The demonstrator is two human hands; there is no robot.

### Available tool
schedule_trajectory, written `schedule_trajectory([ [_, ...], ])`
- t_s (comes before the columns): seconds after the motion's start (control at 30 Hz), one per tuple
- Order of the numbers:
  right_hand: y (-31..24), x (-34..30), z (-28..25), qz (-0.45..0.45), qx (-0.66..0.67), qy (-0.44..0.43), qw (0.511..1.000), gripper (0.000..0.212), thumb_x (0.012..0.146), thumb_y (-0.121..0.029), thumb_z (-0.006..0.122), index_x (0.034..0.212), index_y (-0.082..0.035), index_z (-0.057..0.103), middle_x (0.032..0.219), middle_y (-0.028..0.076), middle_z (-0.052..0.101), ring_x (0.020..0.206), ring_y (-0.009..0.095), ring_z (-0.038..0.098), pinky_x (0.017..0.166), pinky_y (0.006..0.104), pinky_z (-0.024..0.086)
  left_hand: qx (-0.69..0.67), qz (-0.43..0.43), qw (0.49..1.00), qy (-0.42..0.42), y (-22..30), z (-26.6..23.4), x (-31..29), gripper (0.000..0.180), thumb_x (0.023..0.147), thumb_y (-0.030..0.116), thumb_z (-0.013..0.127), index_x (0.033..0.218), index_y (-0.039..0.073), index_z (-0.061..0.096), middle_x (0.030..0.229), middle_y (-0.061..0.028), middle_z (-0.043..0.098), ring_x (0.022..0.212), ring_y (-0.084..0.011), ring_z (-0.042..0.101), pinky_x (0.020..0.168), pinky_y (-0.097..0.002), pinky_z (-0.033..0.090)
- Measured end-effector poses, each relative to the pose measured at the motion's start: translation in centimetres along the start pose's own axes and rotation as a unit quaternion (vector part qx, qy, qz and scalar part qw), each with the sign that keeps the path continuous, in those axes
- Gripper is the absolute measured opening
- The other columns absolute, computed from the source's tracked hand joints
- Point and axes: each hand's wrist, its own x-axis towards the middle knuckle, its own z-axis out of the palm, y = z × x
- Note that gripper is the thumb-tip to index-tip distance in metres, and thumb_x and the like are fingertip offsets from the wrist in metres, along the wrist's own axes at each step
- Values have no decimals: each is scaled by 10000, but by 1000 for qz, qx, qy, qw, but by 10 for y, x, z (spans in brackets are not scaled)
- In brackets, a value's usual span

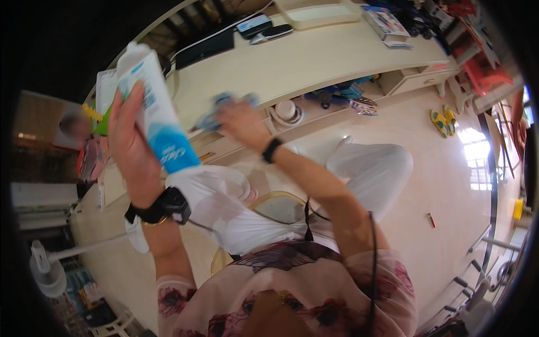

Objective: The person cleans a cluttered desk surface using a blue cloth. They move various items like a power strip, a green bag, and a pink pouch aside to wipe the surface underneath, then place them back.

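Note:
Raised over the left end of the cream desk, my left hand grips a white and blue bottle, its narrower white end pointing up and away. My fingers wrap round its left side. My right hand is closed on a light blue cloth at the desk's near edge. Motion smears both the cloth and the fingertips, so whether the cloth presses on the surface I cannot tell. To the right of that hand, a white ring-shaped roll lies in the open compartment under the desk top.
On the desk stand a cream tray, a dark flat case and a boxed package. Blue items fill the compartment. A drawer sits at right. Yellow slippers lie on the floor. A white fan stands at left.

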Motion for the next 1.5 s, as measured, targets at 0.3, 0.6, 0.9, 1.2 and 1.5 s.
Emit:
schedule_trajectory([
  [0.3, 259, -114, -229, 226, -321, 147, 908, 308, 872, -303, 524, 1032, -65, 635, 1148, 113, 587, 1043, 298, 544, 908, 391, 407, 97, 49, 992, 67, -45, -85, 3, 263, 856, 80, 588, 1098, -20, 563, 958, -54, 626, 804, -96, 584, 712, -220, 466],
  [0.6, 46, -27, -24, 112, -301, 43, 946, 360, 884, -248, 473, 1203, -92, 534, 1254, 126, 495, 1152, 326, 450, 905, 492, 348, 83, 35, 984, 150, -85, -149, -31, 269, 869, 100, 581, 1122, 14, 551, 954, -35, 625, 777, -78, 579, 682, -211, 462],
  [0.9, -92, 69, 107, 16, -147, -80, 986, 410, 923, -315, 416, 1232, -60, 499, 1309, 162, 453, 1246, 351, 379, 1000, 527, 289, 105, 20, 986, 127, -78, -147, -45, 255, 893, 69, 535, 1130, -24, 521, 1031, -84, 613, 893, -132, 593, 763, -238, 471],
  [1.2, 168, -32, -95, 121, -301, -35, 945, 362, 937, -341, 408, 1268, -223, 493, 1367, 16, 427, 1244, 233, 416, 872, 647, 348, 65, -68, 990, 105, -101, -153, -42, 221, 907, 130, 540, 1099, 22, 548, 937, -17, 606, 791, -67, 574, 669, -201, 459],
  [1.5, 89, 26, -156, 42, -239, -11, 970, 662, 700, -60, 675, 1315, -119, 437, 1363, 137, 385, 1187, 303, 444, 992, 441, 347, -227, -334, 914, -24, -165, -71, 15, 258, 903, 205, 517, 1087, 25, 532, 949, -74, 614, 824, -156, 613, 662, -300, 517],
])
